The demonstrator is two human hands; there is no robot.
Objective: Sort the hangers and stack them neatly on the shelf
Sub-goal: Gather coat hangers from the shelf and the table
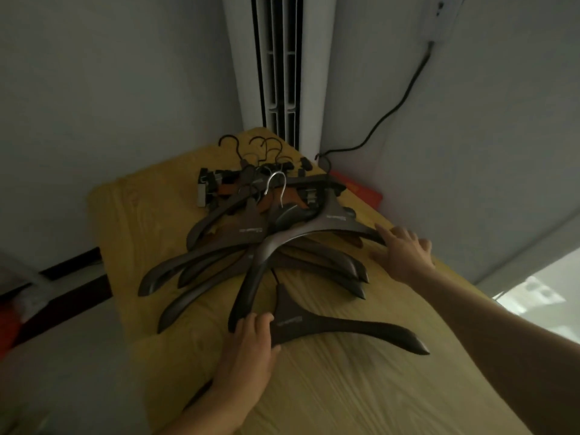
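Observation:
A heap of dark brown hangers lies on a surface covered with yellow cloth. On top of the heap sits one wide hanger with a silver hook. My left hand rests on its near end, and my right hand touches its far right end, fingers spread. A separate dark hanger lies flat nearest to me, partly under my left hand. Clip hangers with black hooks are piled at the far end.
A tall white air conditioner stands in the corner behind the heap. A black cable runs down the right wall. A red flat object lies at the cloth's right edge. Dark shelf rails are at the left.

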